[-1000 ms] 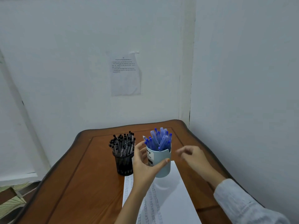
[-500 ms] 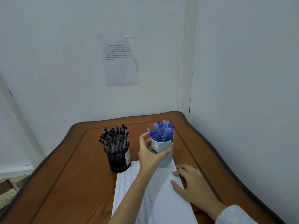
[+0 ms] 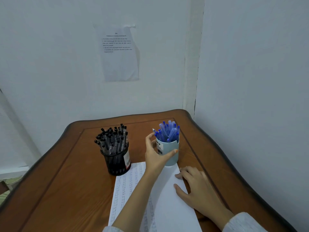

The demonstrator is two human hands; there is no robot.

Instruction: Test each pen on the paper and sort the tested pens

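Observation:
A light blue cup (image 3: pixel 172 157) full of blue pens (image 3: pixel 168 132) stands at the far end of the white paper (image 3: pixel 165 205). My left hand (image 3: pixel 156 153) grips the cup from its left side, thumb across the front and fingers behind. A black mesh holder (image 3: pixel 116 162) packed with black pens (image 3: pixel 112 138) stands to the left of it. My right hand (image 3: pixel 196 188) rests flat on the right edge of the paper. Rows of scribble marks cover the paper's left part.
The brown wooden table (image 3: pixel 66 181) sits in a corner, with white walls close behind and to the right. A printed sheet (image 3: pixel 119 52) is stuck on the back wall. The table's curved edge runs along the left and right.
My right hand has come down from the air onto the paper's right edge. My left hand has kept its grip on the blue cup, now set at the paper's far end.

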